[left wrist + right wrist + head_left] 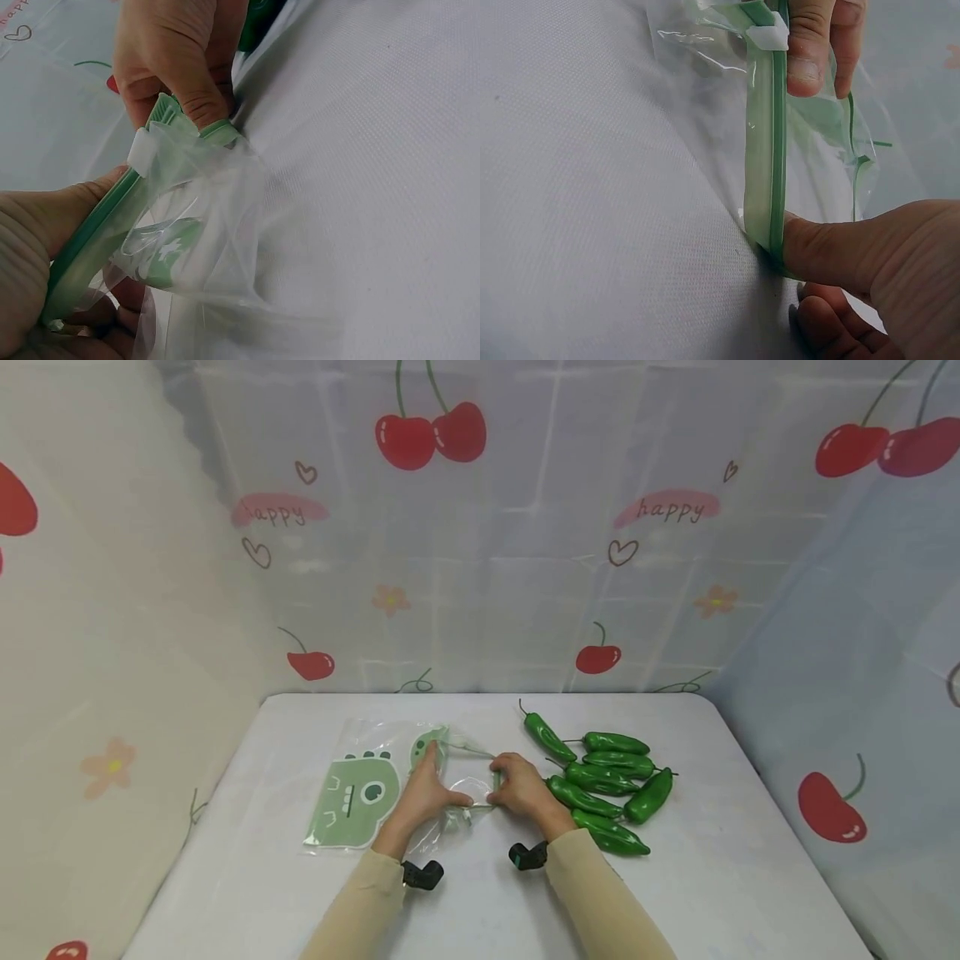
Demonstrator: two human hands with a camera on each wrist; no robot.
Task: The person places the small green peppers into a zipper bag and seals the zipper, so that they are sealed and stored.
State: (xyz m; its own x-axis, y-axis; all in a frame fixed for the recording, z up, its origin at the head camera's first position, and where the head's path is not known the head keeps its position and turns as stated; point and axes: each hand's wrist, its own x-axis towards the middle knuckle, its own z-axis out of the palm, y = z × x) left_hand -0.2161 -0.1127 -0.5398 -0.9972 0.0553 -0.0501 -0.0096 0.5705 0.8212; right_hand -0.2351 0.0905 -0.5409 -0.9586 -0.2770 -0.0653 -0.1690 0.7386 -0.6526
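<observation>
A clear slider zip bag (352,810) with a green cartoon monster print lies on the table, its mouth spread apart toward the right. My left hand (420,793), thumb and fingers parted, holds the left part of the mouth. At the right end of the mouth, my right hand (522,789) grips the edge between thumb and fingers. Along the opening, the left wrist view shows the green zip strip (97,217) and a white slider (140,150). In the right wrist view the slider sits beside my left thumb (805,71), while my right thumb (817,244) presses the strip's near end.
Several green peppers (600,778) lie in a loose group just right of my right hand. The white table (720,877) meets a cherry-printed curtain (495,568) at the back and sides. Black wrist cameras (423,875) sit at both wrists.
</observation>
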